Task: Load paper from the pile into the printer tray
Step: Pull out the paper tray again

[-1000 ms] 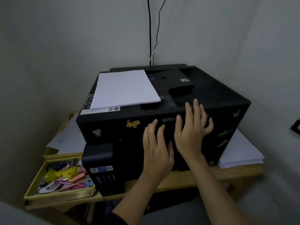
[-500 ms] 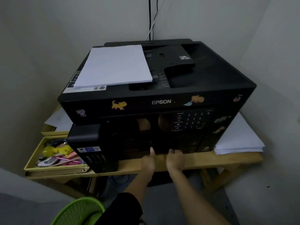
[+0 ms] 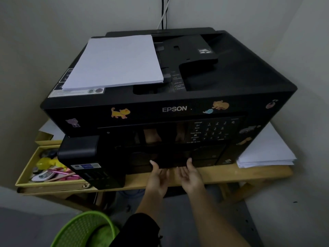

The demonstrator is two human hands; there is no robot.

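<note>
A black Epson printer (image 3: 178, 109) stands on a wooden table (image 3: 249, 172). A stack of white paper (image 3: 114, 63) lies on its lid at the left. The printer tray (image 3: 170, 162) is the low black panel at the front bottom. My left hand (image 3: 157, 177) and my right hand (image 3: 191, 175) are side by side at the tray's lower edge, palms turned up. Both thumbs rest on the tray front and the fingers curl under it.
A second paper pile (image 3: 265, 154) lies on the table right of the printer. A yellow tray of small items (image 3: 26, 172) sits at the left, with loose sheets (image 3: 48, 128) behind it. A green basket (image 3: 83, 229) is on the floor. Walls close in behind and at the right.
Both hands dropped from the printer's front panel to the tray's lower edge, then turned palms up under it. The view has moved closer.
</note>
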